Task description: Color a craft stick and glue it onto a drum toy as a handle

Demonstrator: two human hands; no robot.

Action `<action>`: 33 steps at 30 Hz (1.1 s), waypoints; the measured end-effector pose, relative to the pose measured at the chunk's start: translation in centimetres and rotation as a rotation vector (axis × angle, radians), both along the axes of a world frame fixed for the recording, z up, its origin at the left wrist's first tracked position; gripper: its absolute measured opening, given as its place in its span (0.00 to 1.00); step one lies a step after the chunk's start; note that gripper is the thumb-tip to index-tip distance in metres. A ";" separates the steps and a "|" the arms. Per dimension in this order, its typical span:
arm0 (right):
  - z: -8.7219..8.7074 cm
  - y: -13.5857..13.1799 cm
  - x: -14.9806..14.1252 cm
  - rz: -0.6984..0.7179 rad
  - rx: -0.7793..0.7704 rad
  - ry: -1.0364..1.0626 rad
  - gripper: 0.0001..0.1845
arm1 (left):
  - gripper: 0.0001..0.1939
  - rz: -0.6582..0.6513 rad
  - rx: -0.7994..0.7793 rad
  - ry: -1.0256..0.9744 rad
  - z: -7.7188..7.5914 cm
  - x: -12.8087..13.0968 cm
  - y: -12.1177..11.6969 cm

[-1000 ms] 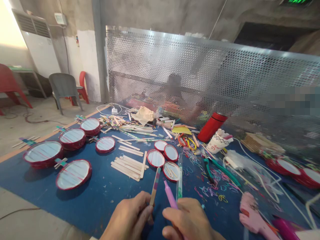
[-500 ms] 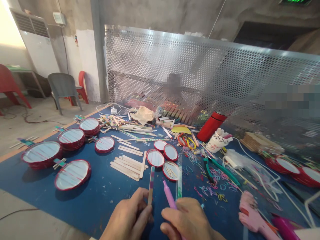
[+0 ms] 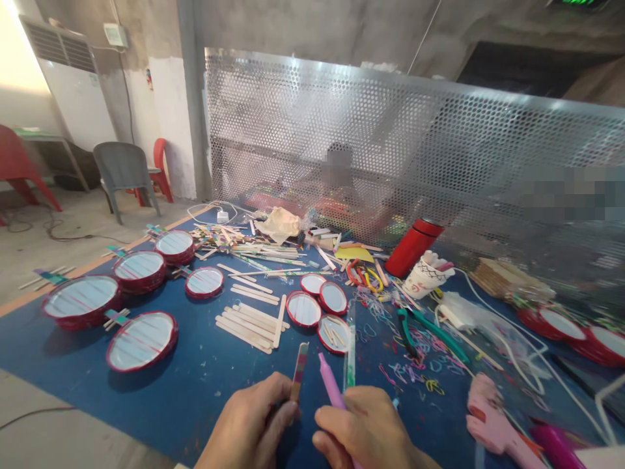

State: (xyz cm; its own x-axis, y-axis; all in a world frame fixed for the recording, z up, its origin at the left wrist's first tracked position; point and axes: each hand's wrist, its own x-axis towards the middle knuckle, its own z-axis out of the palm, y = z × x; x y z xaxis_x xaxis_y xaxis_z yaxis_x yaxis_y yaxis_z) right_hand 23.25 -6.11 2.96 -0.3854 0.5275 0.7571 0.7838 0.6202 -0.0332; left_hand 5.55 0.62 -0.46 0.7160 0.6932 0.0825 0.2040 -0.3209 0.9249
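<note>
Between the thumb and fingers of my left hand (image 3: 261,417) stands a craft stick (image 3: 300,368), tilted upward and coloured with purple and green bands on its upper part. My right hand (image 3: 366,423) is wrapped round a purple marker (image 3: 331,381), its narrow tip pointing up and away from me. Stick and marker are a small gap apart. Just beyond the hands lie plain craft sticks (image 3: 247,329) in a row, and a small round red-rimmed dish (image 3: 334,334) with short stick pieces in it.
Red-rimmed round drums (image 3: 141,342) with sticks stand at the left. On the right are green-handled pliers (image 3: 439,335), loose rubber bands (image 3: 410,371), a pink glue gun (image 3: 498,417), a paper cup (image 3: 424,277) of markers and a red flask (image 3: 413,247). A perforated metal panel (image 3: 390,130) rises behind.
The craft stick in my left hand has tipped and come slightly lower, its top now a little further right. My right hand and the marker have hardly moved.
</note>
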 end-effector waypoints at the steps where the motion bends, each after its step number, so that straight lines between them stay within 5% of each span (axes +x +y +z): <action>1: 0.0 0.0 0.0 -0.008 0.006 -0.002 0.10 | 0.08 -0.011 -0.005 0.011 0.1 0.0 0.1; 33: -0.1 0.1 -0.1 -0.005 -0.013 0.001 0.12 | 0.08 -0.024 0.017 -0.029 0.1 0.0 -0.1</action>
State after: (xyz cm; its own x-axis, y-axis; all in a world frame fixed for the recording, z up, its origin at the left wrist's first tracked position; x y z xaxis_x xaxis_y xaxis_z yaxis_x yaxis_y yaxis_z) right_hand 23.17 -6.01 2.87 -0.3824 0.5393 0.7503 0.7866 0.6160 -0.0418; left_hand 5.59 0.50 -0.35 0.7295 0.6743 0.1149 0.1692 -0.3407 0.9248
